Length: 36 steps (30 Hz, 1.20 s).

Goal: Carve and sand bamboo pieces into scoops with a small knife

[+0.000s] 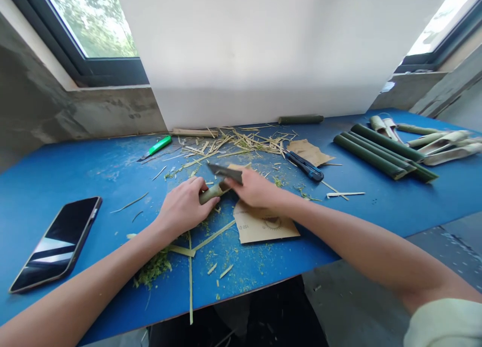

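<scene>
My left hand (186,201) is closed around a short pale-green piece of bamboo (211,192), pressing it down near the middle of the table. In my right hand (258,189) is a knife with a broad dark blade (225,172), which points left over the bamboo. The blade is blurred, and my fingers hide its handle. Whether its edge touches the bamboo I cannot tell. A printed sheet of brown sandpaper (267,226) lies partly under my right hand. Green shavings (154,269) and thin bamboo strips (214,235) are scattered around both hands.
On the blue table (124,166) lie a phone (56,244), a green utility knife (160,145), a blue-black utility knife (305,166) and another brown sheet (309,151). Bamboo tubes (371,155) and carved pieces (444,143) sit right. A white board (256,50) stands behind.
</scene>
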Available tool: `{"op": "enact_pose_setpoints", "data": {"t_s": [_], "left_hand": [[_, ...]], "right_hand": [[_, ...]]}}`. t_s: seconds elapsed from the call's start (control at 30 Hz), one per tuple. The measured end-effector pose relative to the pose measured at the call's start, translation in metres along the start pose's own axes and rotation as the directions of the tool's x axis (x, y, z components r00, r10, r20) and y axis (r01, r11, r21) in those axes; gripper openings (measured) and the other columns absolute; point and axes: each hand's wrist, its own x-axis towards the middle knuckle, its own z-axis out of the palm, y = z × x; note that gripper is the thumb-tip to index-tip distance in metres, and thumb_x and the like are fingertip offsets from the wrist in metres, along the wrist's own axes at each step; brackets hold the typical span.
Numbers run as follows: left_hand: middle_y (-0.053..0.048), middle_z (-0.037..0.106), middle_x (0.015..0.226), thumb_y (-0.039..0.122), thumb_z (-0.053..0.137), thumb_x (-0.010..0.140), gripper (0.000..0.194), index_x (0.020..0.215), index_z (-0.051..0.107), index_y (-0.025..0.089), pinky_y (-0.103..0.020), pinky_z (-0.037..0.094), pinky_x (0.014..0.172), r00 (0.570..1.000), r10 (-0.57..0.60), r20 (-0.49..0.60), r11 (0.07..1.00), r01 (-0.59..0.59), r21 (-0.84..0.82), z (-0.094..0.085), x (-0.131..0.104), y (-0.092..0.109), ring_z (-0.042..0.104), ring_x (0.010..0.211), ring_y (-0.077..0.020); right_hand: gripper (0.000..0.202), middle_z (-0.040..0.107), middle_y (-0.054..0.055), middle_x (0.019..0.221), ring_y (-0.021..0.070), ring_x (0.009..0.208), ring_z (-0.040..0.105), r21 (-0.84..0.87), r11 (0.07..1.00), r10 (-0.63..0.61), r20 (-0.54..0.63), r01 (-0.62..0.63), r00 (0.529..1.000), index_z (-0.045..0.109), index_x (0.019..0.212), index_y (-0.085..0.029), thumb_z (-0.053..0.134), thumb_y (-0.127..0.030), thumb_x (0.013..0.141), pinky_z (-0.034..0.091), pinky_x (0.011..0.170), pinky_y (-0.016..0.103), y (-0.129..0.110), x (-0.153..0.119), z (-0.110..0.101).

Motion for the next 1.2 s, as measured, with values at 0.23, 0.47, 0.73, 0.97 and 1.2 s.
{"op": "enact_pose_setpoints", "data": {"t_s": [0.23, 0.47, 0.73, 0.97, 1.2], "left_hand": [[-0.007, 0.070, 0.095, 0.054, 0.066, 0.095, 0.032, 0.092, 0.057, 0.023, -0.036, 0.040, 0.066, 1.000, -0.019, 0.003, 0.999, 0.019, -0.026, 0.000, 0.001, -0.001, 0.065, 0.083, -0.0274], [-0.007, 0.070, 0.096, 0.051, 0.066, 0.094, 0.029, 0.091, 0.056, 0.023, -0.037, 0.039, 0.068, 1.000, -0.002, 0.003, 0.999, 0.002, -0.036, -0.001, 0.003, -0.001, 0.066, 0.087, -0.0287], [-0.006, 0.069, 0.097, 0.049, 0.066, 0.093, 0.028, 0.090, 0.055, 0.023, -0.035, 0.037, 0.068, 1.000, 0.010, 0.012, 0.999, -0.010, -0.041, -0.001, 0.002, -0.002, 0.065, 0.087, -0.0276], [-0.005, 0.069, 0.091, 0.054, 0.067, 0.093, 0.032, 0.090, 0.057, 0.024, -0.034, 0.034, 0.065, 0.998, -0.048, 0.040, 0.996, 0.051, -0.068, -0.001, 0.006, -0.004, 0.061, 0.080, -0.0255], [-0.006, 0.069, 0.095, 0.051, 0.066, 0.094, 0.031, 0.090, 0.055, 0.023, -0.035, 0.036, 0.068, 1.000, 0.008, 0.006, 0.999, -0.008, -0.031, 0.000, 0.002, -0.003, 0.063, 0.085, -0.0266]], "right_hand": [[0.034, 0.076, 0.015, 0.099, 0.0256, 0.086, 0.068, -0.120, 0.969, 0.200, -0.124, -0.215, 0.972, 0.072, 0.099, -0.017, 0.050, -0.040, 0.109, 0.046, 0.077, 0.035, 0.018, 0.011, -0.010], [0.023, 0.074, 0.008, 0.114, 0.0221, 0.100, 0.066, 0.082, 0.975, -0.207, 0.005, 0.206, 0.978, 0.067, 0.117, -0.021, 0.050, -0.033, 0.108, 0.049, 0.089, 0.033, 0.001, 0.000, 0.005], [0.024, 0.072, 0.011, 0.115, 0.0230, 0.104, 0.065, 0.096, 0.963, -0.252, -0.014, 0.252, 0.968, 0.065, 0.110, -0.020, 0.045, -0.032, 0.109, 0.048, 0.093, 0.034, 0.002, 0.000, 0.006], [0.022, 0.070, 0.012, 0.104, 0.0240, 0.093, 0.063, -0.006, 1.000, -0.010, -0.116, 0.009, 0.993, 0.066, 0.102, -0.019, 0.050, -0.033, 0.106, 0.047, 0.088, 0.036, 0.012, 0.006, 0.007], [0.028, 0.072, 0.012, 0.106, 0.0233, 0.090, 0.064, -0.030, 0.999, -0.022, -0.052, 0.020, 0.998, 0.067, 0.105, -0.018, 0.048, -0.039, 0.108, 0.047, 0.083, 0.035, 0.007, 0.006, 0.006]]}}
